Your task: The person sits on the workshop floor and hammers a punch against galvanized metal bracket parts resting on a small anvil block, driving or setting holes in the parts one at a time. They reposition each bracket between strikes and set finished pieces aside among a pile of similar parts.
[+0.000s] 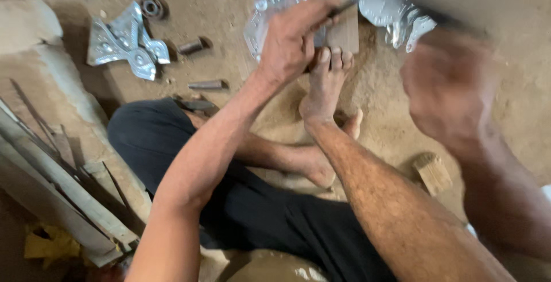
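Left hand [290,41]: fingers clamped on thin dark punch [343,4], tip set against embossed metal sheet [270,12] on wooden block [344,32], braced by foot [324,84] on dirt floor [218,1]. Right hand [450,90]: raised, blurred; finger state cannot be told. Stamped metal piece [126,41] at far left.

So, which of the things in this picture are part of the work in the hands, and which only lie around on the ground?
In use:
- left hand holding a thin tool
- embossed metal sheet under that tool
- block pinned by the foot
- right hand, raised, blurred

Lying about:
- stamped metal piece
- ring
- two short rods
- small wooden block
- planks
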The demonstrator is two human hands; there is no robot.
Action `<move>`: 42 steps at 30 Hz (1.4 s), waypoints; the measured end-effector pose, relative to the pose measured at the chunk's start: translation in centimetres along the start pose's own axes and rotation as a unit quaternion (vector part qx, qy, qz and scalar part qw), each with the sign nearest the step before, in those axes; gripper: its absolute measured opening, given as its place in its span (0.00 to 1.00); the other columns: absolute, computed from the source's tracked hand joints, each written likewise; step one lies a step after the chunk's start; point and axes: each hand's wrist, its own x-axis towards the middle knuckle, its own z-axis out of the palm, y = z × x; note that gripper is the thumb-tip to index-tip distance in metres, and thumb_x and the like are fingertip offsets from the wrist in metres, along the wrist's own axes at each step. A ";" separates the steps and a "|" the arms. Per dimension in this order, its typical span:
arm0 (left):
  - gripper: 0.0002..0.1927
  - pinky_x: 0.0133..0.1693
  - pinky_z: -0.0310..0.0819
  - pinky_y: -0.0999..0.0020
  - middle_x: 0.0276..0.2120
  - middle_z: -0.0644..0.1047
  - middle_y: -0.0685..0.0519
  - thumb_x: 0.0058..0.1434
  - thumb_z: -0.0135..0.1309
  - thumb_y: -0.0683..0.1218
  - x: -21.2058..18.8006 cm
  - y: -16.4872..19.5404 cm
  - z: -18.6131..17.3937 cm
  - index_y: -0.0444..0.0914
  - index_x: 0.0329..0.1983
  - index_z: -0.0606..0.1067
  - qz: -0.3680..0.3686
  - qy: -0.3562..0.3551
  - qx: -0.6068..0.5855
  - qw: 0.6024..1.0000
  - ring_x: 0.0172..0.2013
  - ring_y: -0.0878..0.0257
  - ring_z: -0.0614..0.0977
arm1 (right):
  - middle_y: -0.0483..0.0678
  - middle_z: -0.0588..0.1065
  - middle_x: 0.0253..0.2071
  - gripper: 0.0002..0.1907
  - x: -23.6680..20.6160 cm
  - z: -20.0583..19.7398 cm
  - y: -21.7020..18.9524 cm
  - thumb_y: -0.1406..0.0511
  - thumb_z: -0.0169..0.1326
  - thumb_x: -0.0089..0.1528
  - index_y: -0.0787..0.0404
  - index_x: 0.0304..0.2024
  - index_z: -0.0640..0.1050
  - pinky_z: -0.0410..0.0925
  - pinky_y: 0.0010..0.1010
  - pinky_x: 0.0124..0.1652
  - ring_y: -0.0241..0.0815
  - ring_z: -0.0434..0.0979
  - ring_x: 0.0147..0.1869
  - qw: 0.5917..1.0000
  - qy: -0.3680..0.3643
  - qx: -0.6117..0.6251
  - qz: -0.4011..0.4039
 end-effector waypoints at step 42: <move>0.16 0.50 0.82 0.66 0.44 0.81 0.48 0.68 0.48 0.30 0.9 -0.6 -1.6 0.35 0.55 0.75 -0.003 -0.037 -0.005 0.999 0.47 0.57 0.86 | 0.53 0.68 0.15 0.25 -2.2 -2.9 0.7 0.60 0.44 0.73 0.66 0.23 0.74 0.59 0.32 0.18 0.43 0.66 0.14 0.949 -0.094 -0.248 0.168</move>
